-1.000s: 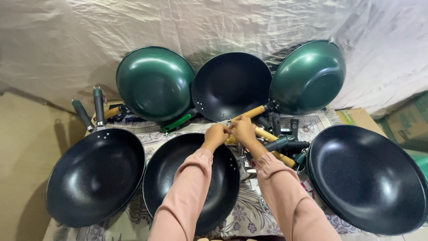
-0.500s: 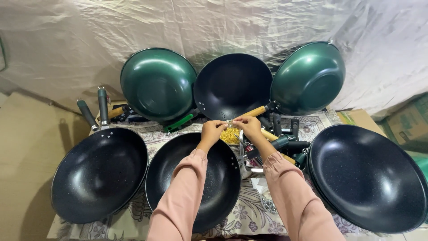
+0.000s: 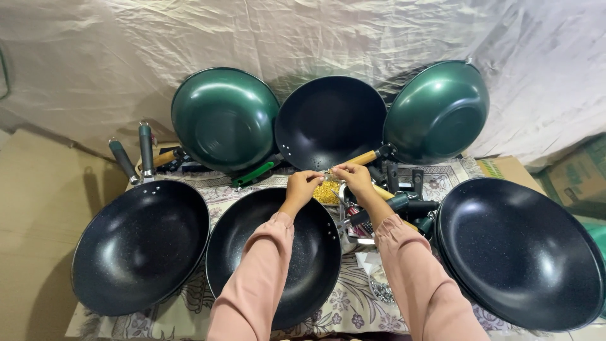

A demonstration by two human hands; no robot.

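Observation:
My left hand [image 3: 302,187] and my right hand [image 3: 353,177] meet over the far rim of the middle black pan [image 3: 273,252], both pinching the top of a small clear bag of yellow pieces [image 3: 328,191]. The bag hangs between the two hands. Both forearms wear pink sleeves. Under my right wrist lies a heap of loose pan handles [image 3: 404,205], black and wooden.
A black pan [image 3: 140,246] lies at the left and a larger black pan [image 3: 521,252] at the right. Two green pans [image 3: 224,119] [image 3: 437,112] and a black one [image 3: 329,123] lean against the creased cloth backdrop. A cardboard box [image 3: 505,169] sits far right.
Both hands have lifted slightly and moved apart a little. The small bag of yellow pieces now shows between them. The view has shifted a bit.

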